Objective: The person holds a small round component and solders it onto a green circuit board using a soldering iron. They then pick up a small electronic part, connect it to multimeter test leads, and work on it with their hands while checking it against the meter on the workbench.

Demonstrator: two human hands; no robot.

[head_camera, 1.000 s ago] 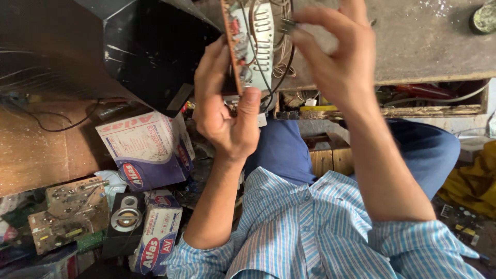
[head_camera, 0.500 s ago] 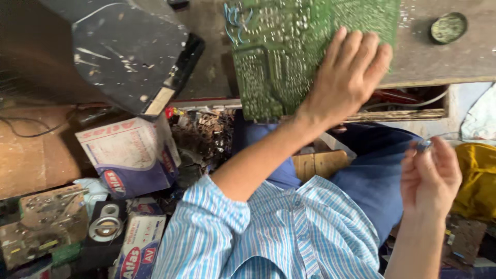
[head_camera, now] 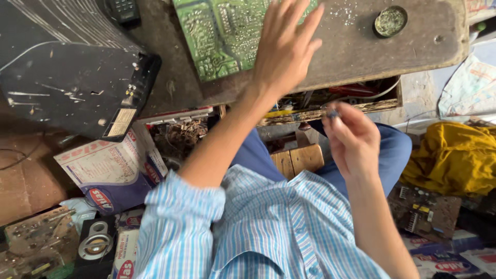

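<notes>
- A green circuit board [head_camera: 227, 31] lies solder side up on the worn tabletop [head_camera: 341, 57].
- The left hand [head_camera: 287, 49] hovers over its edge, fingers spread wide.
- The right hand [head_camera: 351, 137] pinches a small dark part [head_camera: 332, 112] above the lap.
- A round tin [head_camera: 390, 20] sits farther right.

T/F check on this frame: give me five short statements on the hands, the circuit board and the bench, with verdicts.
1. The left hand lies open over the green circuit board. True.
2. The right hand is spread flat on the workbench. False: it is off the bench, fingers pinched on a small dark part.
3. The circuit board lies solder side up. True.
4. A round tin sits on the board. False: it sits on the bare bench, apart from the board.
5. The person wears a plain red shirt. False: a blue and white striped shirt.
</notes>
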